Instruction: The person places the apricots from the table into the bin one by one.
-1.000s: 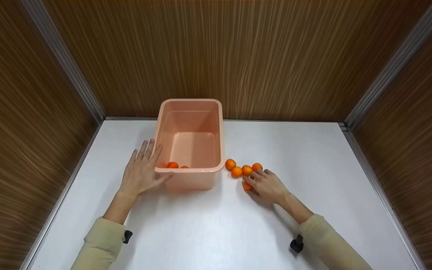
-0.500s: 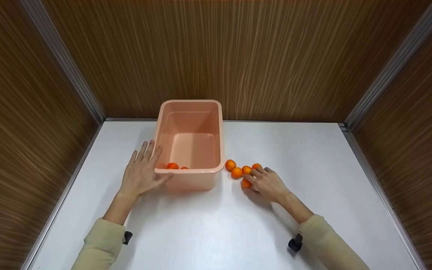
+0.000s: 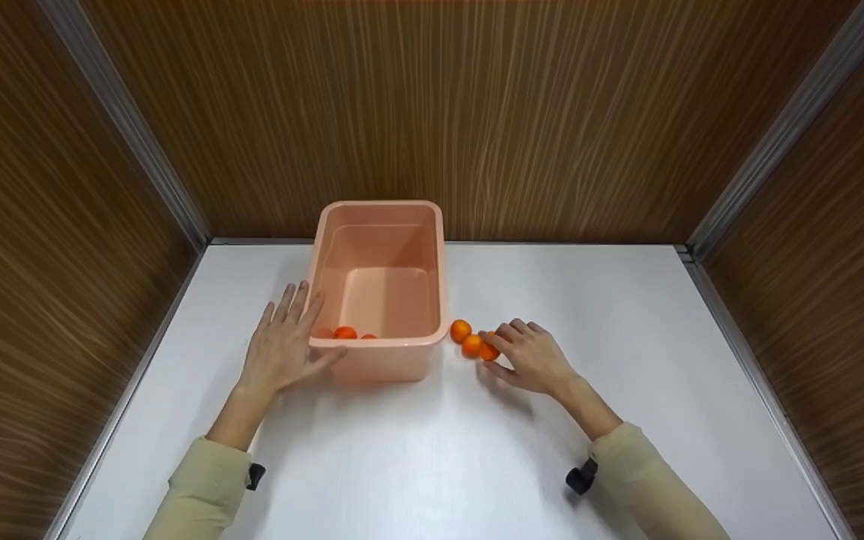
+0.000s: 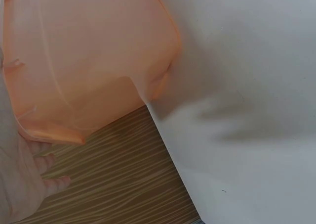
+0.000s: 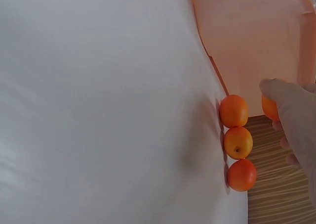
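A pink plastic tub (image 3: pixel 379 217) stands on the white table (image 3: pixel 417 450); its wall (image 4: pixel 89 61) fills the left wrist view. Two oranges (image 3: pixel 345 331) lie inside at its near wall. My left hand (image 3: pixel 282 349) rests flat against the tub's near left corner, fingers straight, thumb on the front wall. Right of the tub lie small oranges (image 3: pixel 460 330); the right wrist view shows three of them in a row (image 5: pixel 238 142). My right hand (image 3: pixel 533 356) lies over this cluster and pinches one orange (image 3: pixel 488 351) (image 5: pixel 269 108) between thumb and fingers. It hides any others.
Wooden walls (image 3: pixel 477 112) with metal corner strips close in the table at the back and both sides. The tub's far end is close to the back wall. Bare white tabletop (image 5: pixel 98 110) stretches in front of and to the right of my hands.
My right hand has slid forward and left over the oranges and closed on one; the oranges that lay by its fingers are now covered. The left hand and tub have stayed put.
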